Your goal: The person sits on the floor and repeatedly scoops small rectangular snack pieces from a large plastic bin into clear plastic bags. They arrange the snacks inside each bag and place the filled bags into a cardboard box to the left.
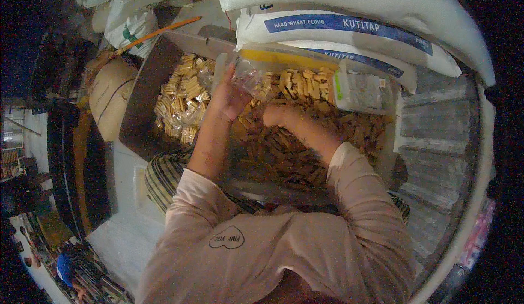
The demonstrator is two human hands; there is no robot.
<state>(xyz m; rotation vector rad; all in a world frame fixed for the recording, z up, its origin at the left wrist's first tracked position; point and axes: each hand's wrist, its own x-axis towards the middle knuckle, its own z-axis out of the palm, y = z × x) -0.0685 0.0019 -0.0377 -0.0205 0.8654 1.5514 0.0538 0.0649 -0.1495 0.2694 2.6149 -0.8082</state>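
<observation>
My left hand (232,97) is raised over a bin of loose, brown baked sticks (282,152), at a clear plastic bag (247,74); blur hides how its fingers meet the plastic. Just to the right, my right hand (278,115) hangs low over the sticks, its fingers blurred and partly hidden. Paler sticks (307,83) are heaped beyond the hands. Left of my left forearm, a brown box (143,99) holds many small clear packets of sticks (180,103).
A clear plastic container (362,93) stands at the bin's back right. White flour sacks (327,25) are stacked behind. An orange stick (163,31) lies across the back left, above a tan sack (110,95). A person in blue (65,267) is at the far lower left.
</observation>
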